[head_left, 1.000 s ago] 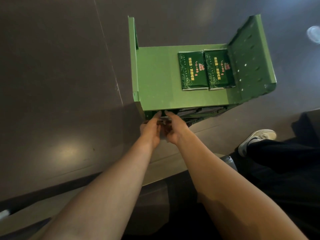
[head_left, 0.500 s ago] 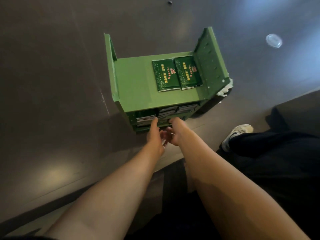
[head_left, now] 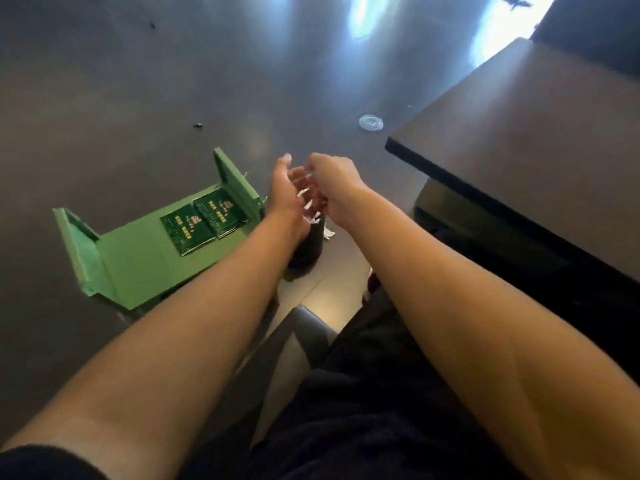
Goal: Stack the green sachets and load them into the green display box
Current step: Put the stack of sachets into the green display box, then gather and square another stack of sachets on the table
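The green display box (head_left: 138,268) stands on the dark floor (head_left: 138,98), left of both hands, with two green sachets (head_left: 204,223) lying side by side on its top. The left hand (head_left: 289,194) is raised with fingers loosely spread. Just beside it, the right hand (head_left: 334,185) curls; any hold is too blurred to tell. A dark counter (head_left: 536,140) edges the right.

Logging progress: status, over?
Left hand open, right hand unclear, both off green display box. Two sachets on top. Dark bin beside it.

A clear plastic lid (head_left: 371,122) lay on the dark floor (head_left: 138,98). A dark cylindrical bin (head_left: 308,245) stood near a brown bench (head_left: 540,143).
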